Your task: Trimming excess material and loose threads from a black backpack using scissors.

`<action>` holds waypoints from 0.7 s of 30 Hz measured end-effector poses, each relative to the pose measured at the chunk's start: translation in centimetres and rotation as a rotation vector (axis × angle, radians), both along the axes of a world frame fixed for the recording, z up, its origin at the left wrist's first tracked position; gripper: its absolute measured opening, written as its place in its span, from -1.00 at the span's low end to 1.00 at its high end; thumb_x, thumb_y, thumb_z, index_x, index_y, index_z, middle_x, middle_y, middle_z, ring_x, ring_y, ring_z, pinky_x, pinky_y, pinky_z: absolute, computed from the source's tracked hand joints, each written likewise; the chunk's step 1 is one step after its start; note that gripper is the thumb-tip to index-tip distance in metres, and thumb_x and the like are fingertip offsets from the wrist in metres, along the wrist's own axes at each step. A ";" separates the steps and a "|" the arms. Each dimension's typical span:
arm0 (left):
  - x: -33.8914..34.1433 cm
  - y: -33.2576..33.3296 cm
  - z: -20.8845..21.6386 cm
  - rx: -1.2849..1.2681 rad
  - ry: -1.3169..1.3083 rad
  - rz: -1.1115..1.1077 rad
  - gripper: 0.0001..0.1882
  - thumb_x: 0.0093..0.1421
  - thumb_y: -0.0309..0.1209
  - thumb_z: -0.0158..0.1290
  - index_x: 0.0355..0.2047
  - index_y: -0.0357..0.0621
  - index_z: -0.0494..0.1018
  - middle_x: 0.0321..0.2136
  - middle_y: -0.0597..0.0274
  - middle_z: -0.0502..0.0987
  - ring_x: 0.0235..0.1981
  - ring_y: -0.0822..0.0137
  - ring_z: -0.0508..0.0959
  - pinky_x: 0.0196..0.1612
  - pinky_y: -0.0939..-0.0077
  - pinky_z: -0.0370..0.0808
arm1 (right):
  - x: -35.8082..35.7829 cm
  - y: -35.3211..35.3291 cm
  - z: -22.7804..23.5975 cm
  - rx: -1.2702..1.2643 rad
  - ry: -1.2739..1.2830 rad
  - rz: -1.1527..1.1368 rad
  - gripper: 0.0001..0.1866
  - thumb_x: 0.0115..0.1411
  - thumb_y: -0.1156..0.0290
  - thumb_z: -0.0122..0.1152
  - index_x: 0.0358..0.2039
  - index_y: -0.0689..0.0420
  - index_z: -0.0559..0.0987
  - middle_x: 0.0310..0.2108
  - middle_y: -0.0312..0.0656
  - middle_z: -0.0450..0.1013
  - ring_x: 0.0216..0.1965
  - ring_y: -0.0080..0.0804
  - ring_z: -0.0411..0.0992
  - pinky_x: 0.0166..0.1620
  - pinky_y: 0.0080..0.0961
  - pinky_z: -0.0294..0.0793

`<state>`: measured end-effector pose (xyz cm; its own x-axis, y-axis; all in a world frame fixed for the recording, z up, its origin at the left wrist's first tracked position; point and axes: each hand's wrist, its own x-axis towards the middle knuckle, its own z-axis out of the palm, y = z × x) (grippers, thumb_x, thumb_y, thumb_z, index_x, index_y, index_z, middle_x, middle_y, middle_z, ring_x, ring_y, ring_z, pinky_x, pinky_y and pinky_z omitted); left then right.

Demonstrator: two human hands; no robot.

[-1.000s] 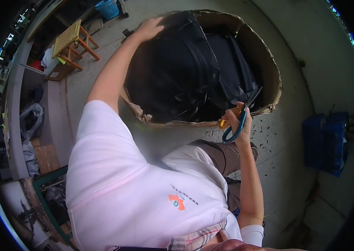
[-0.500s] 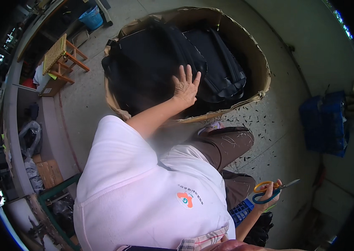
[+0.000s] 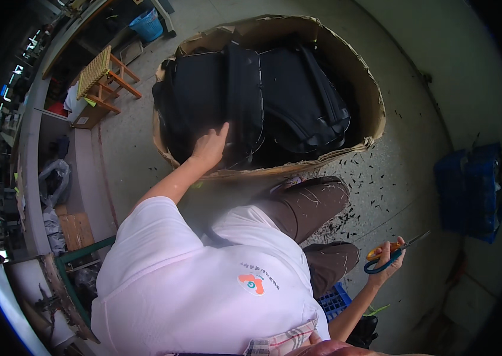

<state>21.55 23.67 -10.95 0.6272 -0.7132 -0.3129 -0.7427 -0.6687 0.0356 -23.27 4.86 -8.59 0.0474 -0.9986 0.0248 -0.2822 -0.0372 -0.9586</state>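
Note:
A large open cardboard box (image 3: 377, 113) holds black sewn bag pieces. The left black piece (image 3: 200, 83) lies flat beside a second black piece (image 3: 298, 89), both with pale thread along their edges. Over the near part of the left piece is my left hand (image 3: 208, 148), its index finger stretched out and nothing gripped. Whether it touches the fabric I cannot tell. Off to my right, away from the box, my right hand (image 3: 388, 264) has its fingers through the handles of a pair of scissors (image 3: 375, 255) with orange and teal grips. The blades point outward to the right.
Dark scraps (image 3: 346, 216) litter the floor by my knees. A woven-seat wooden stool (image 3: 95, 74) and a blue bin (image 3: 146, 25) stand at the far left. Blue bags (image 3: 469, 190) rest at the right wall. A blue crate (image 3: 334, 301) is beside my leg.
My left hand has drawn back toward me and left, from spread fingers to one extended finger. The left black piece now lies flatter, turned leftward. The scissors stay in my right hand.

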 end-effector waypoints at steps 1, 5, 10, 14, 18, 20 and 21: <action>-0.6 1.0 0.1 0.008 0.002 0.016 -0.25 -0.12 -0.61 -0.01 0.16 -0.14 0.05 -0.19 -0.26 0.35 -0.29 -0.08 0.49 -0.20 0.26 0.46 | 1.6 -1.0 0.5 -0.015 -0.012 0.069 -0.68 0.09 0.56 0.09 -0.11 0.21 0.34 -0.53 -0.33 0.31 -0.62 -0.68 0.27 -0.54 -0.76 0.29; -4.7 2.8 1.1 -0.295 -0.094 -0.067 -0.30 -0.09 -0.51 0.03 0.11 -0.27 0.06 0.01 -0.26 0.14 0.03 -0.12 0.21 0.02 0.10 0.18 | 4.9 -4.3 -0.4 -0.018 -0.120 0.276 -0.54 -0.01 0.62 0.21 -0.05 0.19 0.35 -0.51 -0.41 0.31 -0.56 -0.74 0.24 -0.53 -0.81 0.23; -9.5 0.3 1.0 -0.560 0.002 -0.210 -0.39 -0.03 -0.48 0.00 0.07 -0.29 0.12 0.09 -0.16 0.09 0.08 -0.06 0.17 0.11 0.18 0.10 | 8.0 -4.4 0.5 0.113 -0.039 0.359 -0.47 -0.07 0.63 0.26 -0.02 0.18 0.37 -0.55 -0.50 0.20 -0.53 -0.80 0.12 -0.46 -0.85 0.13; -10.9 -6.1 1.2 -0.616 0.121 -0.251 -0.43 -0.05 -0.50 0.05 0.01 -0.29 0.18 0.02 -0.11 0.17 0.03 -0.03 0.22 0.08 0.23 0.18 | 5.0 -8.0 -3.6 -0.026 -0.025 0.311 -0.54 0.01 0.60 0.19 -0.03 0.16 0.37 -0.55 -0.48 0.21 -0.58 -0.81 0.13 -0.53 -0.84 0.12; -9.5 -10.5 1.4 -0.568 0.185 -0.142 -0.55 0.00 -0.51 0.00 -0.05 -0.31 0.24 -0.11 -0.04 0.26 -0.08 0.05 0.31 0.00 0.30 0.26 | 1.5 -13.1 -5.6 0.186 -0.005 0.186 -0.62 0.08 0.54 0.11 -0.04 0.15 0.37 -0.54 -0.43 0.27 -0.73 -0.80 0.14 -0.70 -0.81 0.09; -8.9 -11.5 1.4 -0.554 0.200 -0.061 -0.57 0.01 -0.51 0.00 -0.07 -0.31 0.25 -0.14 -0.04 0.27 -0.13 0.07 0.34 -0.04 0.32 0.30 | 0.0 -15.4 -5.8 0.193 0.051 0.239 -0.61 0.08 0.55 0.11 -0.03 0.15 0.37 -0.54 -0.43 0.27 -0.71 -0.80 0.14 -0.69 -0.82 0.09; -8.4 -11.8 1.4 -0.557 0.197 0.017 -0.60 0.02 -0.52 -0.01 -0.09 -0.32 0.26 -0.17 -0.03 0.29 -0.17 0.08 0.37 -0.08 0.34 0.33 | -0.3 -16.3 -5.8 0.179 0.093 0.296 -0.59 0.08 0.56 0.11 -0.02 0.15 0.37 -0.53 -0.43 0.27 -0.70 -0.81 0.14 -0.69 -0.82 0.09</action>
